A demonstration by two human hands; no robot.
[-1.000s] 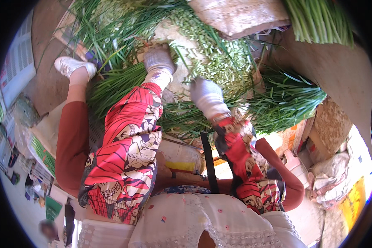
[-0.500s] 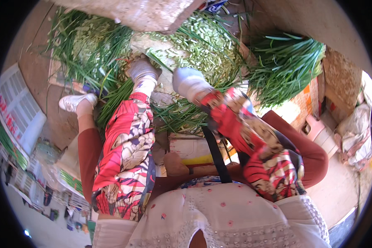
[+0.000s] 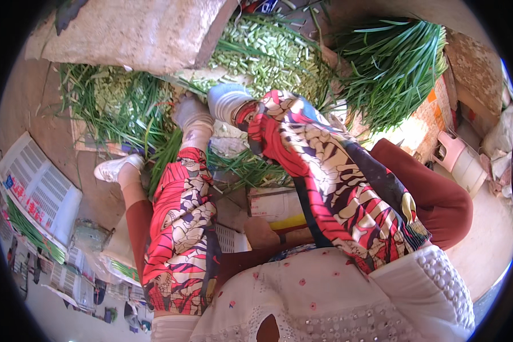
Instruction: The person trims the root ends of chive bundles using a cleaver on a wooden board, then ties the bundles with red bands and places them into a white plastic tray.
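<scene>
My left hand point(image 3: 192, 113), in a greyish glove, has its fingers curled among long green leaves that look like garlic chives point(image 3: 198, 85). Beside it, my right hand point(image 3: 228, 101) in a pale striped glove is closed at the same stalks, its fingertips mostly hidden. A heap of short cut pale-green pieces point(image 3: 268, 51) lies beyond my right hand. Loose long leaves with trimmings point(image 3: 119, 108) spread left of my left hand. More long leaves point(image 3: 251, 168) lie below my hands, near a clear plastic bag point(image 3: 229, 146).
A large stone-like slab point(image 3: 125, 34) overhangs the far side. At the right stand a thick bundle of green leaves point(image 3: 387, 68) and a pink-handled jug point(image 3: 459, 159). My white shoe point(image 3: 118, 168) is on the left, near a printed sack point(image 3: 43, 182) with greens.
My right hand has moved left, closer to my left hand, and its forearm has swung across. The whole view has shifted, so the slab covers more of the far left.
</scene>
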